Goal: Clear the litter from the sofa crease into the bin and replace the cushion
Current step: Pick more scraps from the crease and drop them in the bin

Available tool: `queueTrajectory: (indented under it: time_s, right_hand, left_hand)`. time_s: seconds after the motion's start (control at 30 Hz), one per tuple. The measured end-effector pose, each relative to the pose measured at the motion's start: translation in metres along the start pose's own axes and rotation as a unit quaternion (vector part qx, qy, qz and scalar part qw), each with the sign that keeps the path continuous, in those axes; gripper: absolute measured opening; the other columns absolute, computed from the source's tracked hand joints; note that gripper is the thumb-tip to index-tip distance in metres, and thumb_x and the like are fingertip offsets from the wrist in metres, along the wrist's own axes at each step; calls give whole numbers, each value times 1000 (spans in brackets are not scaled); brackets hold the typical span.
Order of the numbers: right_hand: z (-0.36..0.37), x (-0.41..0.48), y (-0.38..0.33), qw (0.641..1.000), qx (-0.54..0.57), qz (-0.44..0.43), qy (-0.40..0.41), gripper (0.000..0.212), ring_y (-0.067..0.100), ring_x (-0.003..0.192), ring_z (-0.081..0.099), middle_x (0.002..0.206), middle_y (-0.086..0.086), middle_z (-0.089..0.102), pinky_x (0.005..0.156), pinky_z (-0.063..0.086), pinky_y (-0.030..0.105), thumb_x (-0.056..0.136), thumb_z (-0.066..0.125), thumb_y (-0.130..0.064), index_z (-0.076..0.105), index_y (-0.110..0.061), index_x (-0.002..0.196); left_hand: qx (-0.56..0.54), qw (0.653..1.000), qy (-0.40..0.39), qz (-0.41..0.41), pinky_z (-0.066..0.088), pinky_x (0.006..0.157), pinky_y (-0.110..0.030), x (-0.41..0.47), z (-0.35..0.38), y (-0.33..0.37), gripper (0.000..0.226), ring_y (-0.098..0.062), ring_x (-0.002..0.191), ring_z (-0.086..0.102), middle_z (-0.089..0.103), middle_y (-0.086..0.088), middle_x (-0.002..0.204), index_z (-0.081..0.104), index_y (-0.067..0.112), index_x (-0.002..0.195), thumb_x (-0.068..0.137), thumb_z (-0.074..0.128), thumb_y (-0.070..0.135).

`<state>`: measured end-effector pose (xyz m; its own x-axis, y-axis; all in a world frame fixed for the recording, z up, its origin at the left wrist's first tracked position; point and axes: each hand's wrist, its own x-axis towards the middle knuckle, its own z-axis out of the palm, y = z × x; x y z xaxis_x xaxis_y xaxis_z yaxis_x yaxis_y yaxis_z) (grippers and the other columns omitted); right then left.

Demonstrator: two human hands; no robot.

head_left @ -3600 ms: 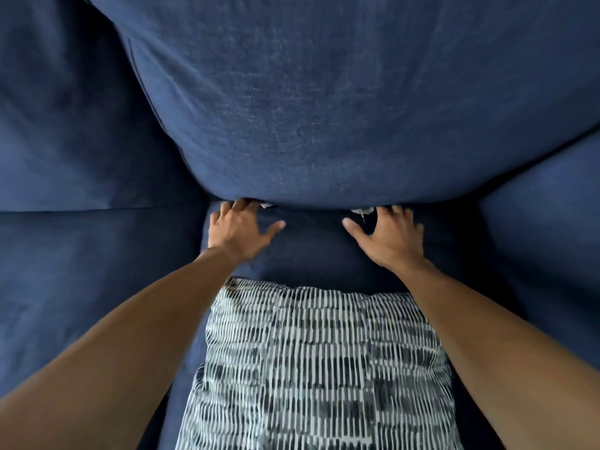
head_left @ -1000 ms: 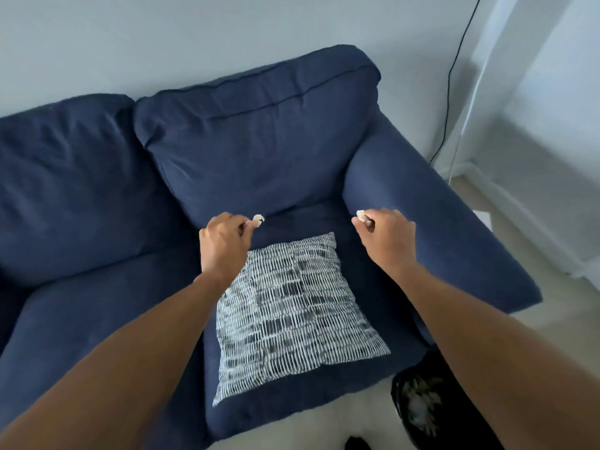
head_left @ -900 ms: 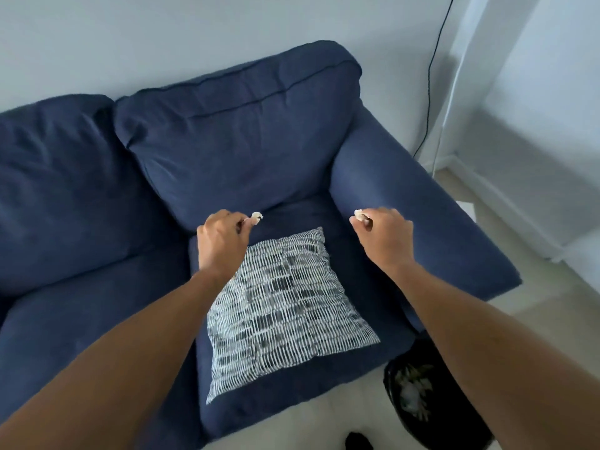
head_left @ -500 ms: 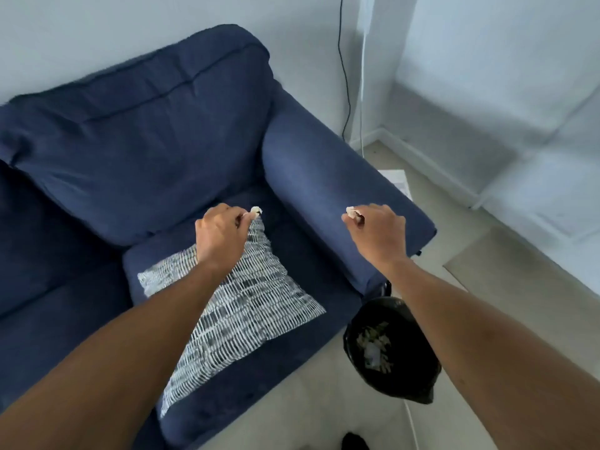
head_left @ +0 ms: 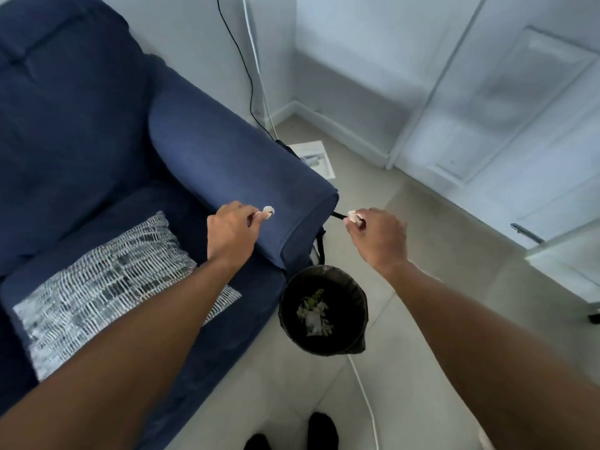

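Observation:
My left hand [head_left: 230, 233] pinches a small white scrap of litter [head_left: 268, 210] above the sofa's blue armrest [head_left: 227, 164]. My right hand [head_left: 378, 237] pinches another white scrap [head_left: 352, 216] out past the armrest's end, over the floor. The black-lined bin [head_left: 323, 308] stands on the floor below and between my hands, with paper bits inside. The black-and-white patterned cushion [head_left: 107, 280] lies flat on the blue sofa seat [head_left: 207, 345], partly covered by my left forearm.
A white cable [head_left: 363, 391] runs across the beige floor beside the bin. A black cable [head_left: 240, 60] hangs down the wall behind the armrest. A white leaflet [head_left: 316, 157] lies on the floor. White doors [head_left: 487, 125] stand at right. My dark shoes [head_left: 321, 430] show at the bottom.
My view and both hands have swung right, away from the sofa crease; the hands, still pinching the scraps, are now near the armrest end above the bin.

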<state>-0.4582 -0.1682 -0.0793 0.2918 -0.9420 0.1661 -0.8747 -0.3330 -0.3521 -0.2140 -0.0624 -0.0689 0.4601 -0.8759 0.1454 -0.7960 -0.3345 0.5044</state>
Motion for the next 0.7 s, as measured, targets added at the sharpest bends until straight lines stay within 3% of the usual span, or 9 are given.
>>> queueTrajectory:
  time_s: [0.2,0.47,0.7]
  right_hand:
    - [12,-18,32,1000,-3,21,-2,22,28,81,57,85,3,67,70,28,35,90,61,-36,73,-19,98]
    - [58,-45,65,998,15,45,-42,20,27,80,56,82,2,66,71,33,36,90,62,-35,73,-19,96]
    - [101,-78,80,994,18,56,-89,26,22,81,55,88,1,69,75,36,39,91,60,-42,72,-21,101]
  left_hand:
    - [-14,999,-41,12,47,79,-51,-14,39,24,28,-28,80,58,62,-7,81,74,9,87,96,63,33]
    - [-7,997,-76,11,48,81,-51,-33,87,18,27,-24,80,58,61,-2,81,75,13,91,96,62,35]
    - [19,994,-108,-12,47,82,-52,-59,119,-2,27,-28,86,60,67,-8,89,77,12,94,96,62,35]
